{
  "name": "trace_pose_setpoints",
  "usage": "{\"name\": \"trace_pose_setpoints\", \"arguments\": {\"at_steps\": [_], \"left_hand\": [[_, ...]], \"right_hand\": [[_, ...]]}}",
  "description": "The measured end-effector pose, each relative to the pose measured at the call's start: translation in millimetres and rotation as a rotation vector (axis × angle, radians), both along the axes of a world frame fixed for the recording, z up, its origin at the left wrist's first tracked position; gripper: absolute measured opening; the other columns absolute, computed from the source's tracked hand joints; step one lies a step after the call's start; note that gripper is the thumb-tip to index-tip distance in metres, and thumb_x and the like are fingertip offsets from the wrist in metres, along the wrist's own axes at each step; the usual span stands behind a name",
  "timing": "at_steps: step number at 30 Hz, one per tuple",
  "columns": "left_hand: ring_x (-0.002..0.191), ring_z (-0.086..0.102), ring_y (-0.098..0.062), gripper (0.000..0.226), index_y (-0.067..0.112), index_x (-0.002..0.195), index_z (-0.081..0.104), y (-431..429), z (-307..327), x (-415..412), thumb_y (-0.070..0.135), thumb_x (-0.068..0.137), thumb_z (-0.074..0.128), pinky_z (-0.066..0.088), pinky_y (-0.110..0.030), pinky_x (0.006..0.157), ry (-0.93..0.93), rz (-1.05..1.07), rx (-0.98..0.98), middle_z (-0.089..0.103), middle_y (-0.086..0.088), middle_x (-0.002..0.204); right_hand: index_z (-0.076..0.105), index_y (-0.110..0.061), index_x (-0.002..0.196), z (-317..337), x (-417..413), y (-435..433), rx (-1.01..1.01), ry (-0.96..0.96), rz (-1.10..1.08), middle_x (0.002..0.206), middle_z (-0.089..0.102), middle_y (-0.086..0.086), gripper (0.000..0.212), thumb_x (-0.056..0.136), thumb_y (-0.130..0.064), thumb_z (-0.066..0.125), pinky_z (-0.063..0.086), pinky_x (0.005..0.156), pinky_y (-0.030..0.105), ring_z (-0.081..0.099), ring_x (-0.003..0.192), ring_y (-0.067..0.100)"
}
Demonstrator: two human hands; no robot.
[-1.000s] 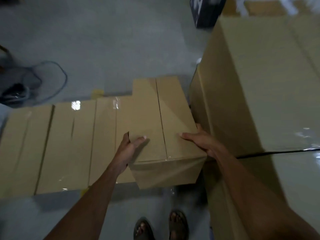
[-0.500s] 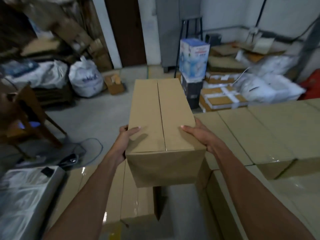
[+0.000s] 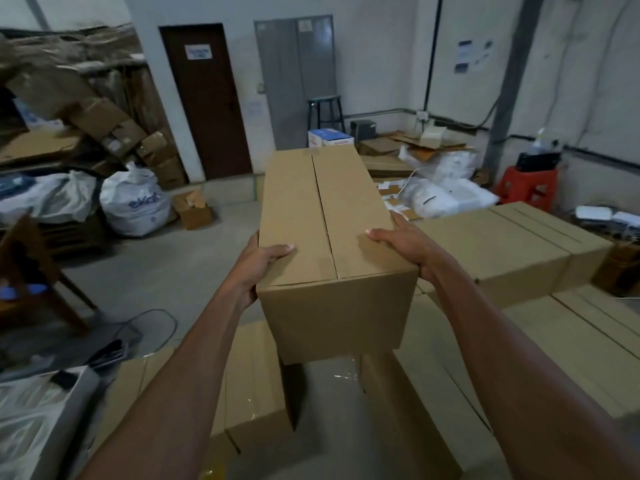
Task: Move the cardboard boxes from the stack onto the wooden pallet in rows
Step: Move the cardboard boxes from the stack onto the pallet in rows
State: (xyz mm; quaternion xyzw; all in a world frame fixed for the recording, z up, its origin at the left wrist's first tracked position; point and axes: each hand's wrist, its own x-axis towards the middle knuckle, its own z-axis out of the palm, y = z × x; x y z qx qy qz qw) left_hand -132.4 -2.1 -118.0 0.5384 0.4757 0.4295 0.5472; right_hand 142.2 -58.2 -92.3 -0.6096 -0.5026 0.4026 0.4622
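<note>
- On my feed I see a storeroom with white walls and a grey concrete floor (image 3: 166, 282).
- On the far wall a dark brown door (image 3: 207, 105) stands shut, with a grey metal cabinet (image 3: 298, 81) to its right and a black stool (image 3: 325, 112) in front of the cabinet.
- Along the left side there is a heap of crumpled cardboard (image 3: 104, 123). Below it sit white sacks (image 3: 135, 202) and a small open carton (image 3: 192, 209) on the floor.
- A wooden chair (image 3: 31, 271) shows at the left edge, and a loop of cable (image 3: 152, 323) lies on the floor near it.
- At the far right a red plastic stool (image 3: 526, 185) stands against the wall, with white bags (image 3: 446, 199) and flattened cardboard beside it.
- The stack of boxes (image 3: 502, 251) fills my right side at about arm height, its tops flat and close together.
- A lower row of boxes (image 3: 252, 375) lies below my left arm. A grey gap separates it from the stack.
- The box (image 3: 332, 237) being moved is up in the air in front of me, over that gap. Its long side points away and its top flaps are closed along a centre seam.
- The left grip (image 3: 256, 268), a bare hand, is clamped on the box's near left edge. The thumb lies on top, and the fingers are hidden down the side.
- The right grip (image 3: 405, 244) holds the near right edge the same way, thumb on top.
</note>
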Motion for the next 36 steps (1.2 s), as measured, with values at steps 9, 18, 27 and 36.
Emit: {"name": "trace_pose_setpoints", "arguments": {"at_steps": [9, 18, 27, 36], "left_hand": [[0.097, 0.071, -0.019, 0.055, 0.024, 0.132, 0.049, -74, -3, 90, 0.019, 0.086, 0.078, 0.055, -0.029, 0.071, -0.041, -0.142, 0.007, 0.070, -0.001, 0.115], [0.100, 0.070, -0.023, 0.059, 0.021, 0.134, 0.048, -178, -31, 237, 0.016, 0.085, 0.079, 0.057, -0.033, 0.075, -0.081, -0.226, -0.047, 0.070, -0.005, 0.116], [0.105, 0.069, -0.025, 0.084, 0.023, 0.151, 0.035, -286, -68, 375, 0.021, 0.082, 0.083, 0.058, -0.041, 0.089, -0.091, -0.216, -0.095, 0.066, -0.004, 0.124], [0.108, 0.067, -0.022, 0.079, 0.025, 0.149, 0.040, -300, -97, 462, 0.023, 0.082, 0.082, 0.057, -0.037, 0.085, -0.083, -0.197, -0.082, 0.066, -0.002, 0.125]], "right_hand": [[0.053, -0.023, 0.127, 0, 81, -108, -0.025, -0.073, -0.153, 0.101, 0.065, -0.008, 0.039, 0.093, -0.031, 0.070, 0.048, 0.067, 0.025, 0.063, 0.090, 0.008], [0.055, -0.019, 0.132, -24, 221, -231, -0.085, -0.041, -0.253, 0.103, 0.066, -0.003, 0.045, 0.091, -0.030, 0.072, 0.050, 0.068, 0.028, 0.064, 0.092, 0.012], [0.053, -0.022, 0.139, -46, 363, -338, -0.120, -0.043, -0.272, 0.103, 0.062, -0.005, 0.049, 0.094, -0.032, 0.069, 0.048, 0.066, 0.030, 0.061, 0.093, 0.016], [0.050, -0.026, 0.142, -77, 450, -348, -0.149, -0.028, -0.310, 0.105, 0.060, -0.003, 0.046, 0.099, -0.039, 0.060, 0.047, 0.062, 0.029, 0.062, 0.092, 0.019]]}}
